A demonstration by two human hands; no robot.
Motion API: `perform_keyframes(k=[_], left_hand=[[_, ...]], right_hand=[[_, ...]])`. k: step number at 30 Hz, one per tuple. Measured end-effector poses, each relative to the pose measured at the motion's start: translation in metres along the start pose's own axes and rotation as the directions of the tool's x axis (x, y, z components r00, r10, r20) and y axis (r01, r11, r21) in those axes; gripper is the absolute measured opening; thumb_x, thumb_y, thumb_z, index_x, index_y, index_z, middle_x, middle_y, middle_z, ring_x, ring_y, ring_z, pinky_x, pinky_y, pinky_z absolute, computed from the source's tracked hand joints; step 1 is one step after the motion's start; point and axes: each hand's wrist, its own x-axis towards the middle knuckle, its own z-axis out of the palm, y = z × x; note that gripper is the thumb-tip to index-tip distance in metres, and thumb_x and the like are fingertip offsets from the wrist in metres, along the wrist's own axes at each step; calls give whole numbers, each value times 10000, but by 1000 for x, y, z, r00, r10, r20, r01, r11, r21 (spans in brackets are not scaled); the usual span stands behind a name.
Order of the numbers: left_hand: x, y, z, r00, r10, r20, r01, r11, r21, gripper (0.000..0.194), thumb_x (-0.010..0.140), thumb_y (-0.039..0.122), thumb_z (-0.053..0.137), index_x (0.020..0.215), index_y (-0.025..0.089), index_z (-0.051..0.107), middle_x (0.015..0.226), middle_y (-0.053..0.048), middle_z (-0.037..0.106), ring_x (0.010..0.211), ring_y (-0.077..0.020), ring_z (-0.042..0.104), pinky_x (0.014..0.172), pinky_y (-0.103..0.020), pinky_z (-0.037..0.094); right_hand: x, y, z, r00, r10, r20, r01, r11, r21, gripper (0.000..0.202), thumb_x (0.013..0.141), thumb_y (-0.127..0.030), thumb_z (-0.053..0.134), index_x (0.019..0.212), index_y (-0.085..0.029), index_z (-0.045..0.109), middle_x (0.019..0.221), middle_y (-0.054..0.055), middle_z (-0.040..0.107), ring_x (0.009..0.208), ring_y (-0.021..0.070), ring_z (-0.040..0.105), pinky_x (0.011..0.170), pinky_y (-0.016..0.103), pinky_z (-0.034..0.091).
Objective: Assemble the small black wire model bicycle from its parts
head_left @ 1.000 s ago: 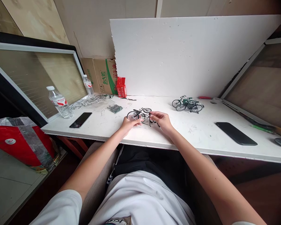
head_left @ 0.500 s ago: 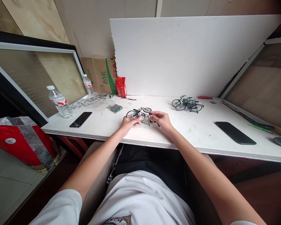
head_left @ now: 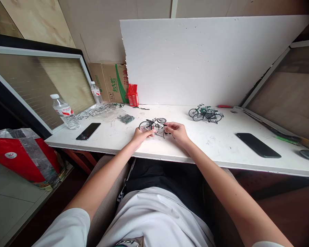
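Observation:
A black model bicycle (head_left: 158, 128) is tilted over the white table in front of me, its spoked wheels toward the left and back. My left hand (head_left: 141, 137) grips it, thumb on the frame beside the nearer wheel. At the right end of the bicycle, the fingertips of my right hand (head_left: 176, 132) pinch a small black part; whether it is joined to the frame I cannot tell. My curled fingers partly hide that end. Two assembled model bicycles, one green (head_left: 199, 109) and one black (head_left: 208, 116), stand together farther right.
Behind my left hand lie a small bag of parts (head_left: 126, 118) and thin black part frames (head_left: 100, 109). Phones lie at left (head_left: 88, 131) and right (head_left: 259, 145). A water bottle (head_left: 65, 111), a red box (head_left: 133, 95) and a white foam board (head_left: 195, 61) stand farther back.
My right fingers have shifted very slightly at the bicycle's right end, and a black piece below them shows less. The left hand keeps its grip. The whole view has moved a touch.

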Motion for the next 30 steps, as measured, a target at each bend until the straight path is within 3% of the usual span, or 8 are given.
perform_keyframes(k=[13,23,30], left_hand=[[-1,2,1,999,-20,-31,20,1000,-9,410,658,417,966,917,142,806,965,-131,819,720,-204,748,675,-304,537],[-1,3,1,999,-12,-45,11,1000,-17,402,654,410,962,906,143,799,958,-122,816,712,-197,739,671,-301,526],[-1,3,1,998,-9,-57,8,1000,-22,398,649,408,965,894,143,799,938,-116,811,708,-196,735,671,-303,523]], right_hand=[[-2,-1,0,999,-37,8,38,996,-75,446,725,-472,891,1058,-184,817,1010,97,814,736,200,704,722,361,581],[-1,1,-2,995,-102,20,104,978,-183,476,775,-515,870,1133,-205,821,1040,89,811,908,247,738,845,390,604],[-1,4,-3,992,-121,29,125,972,-199,484,803,-496,852,1184,-199,820,1022,93,812,913,244,727,880,406,599]])
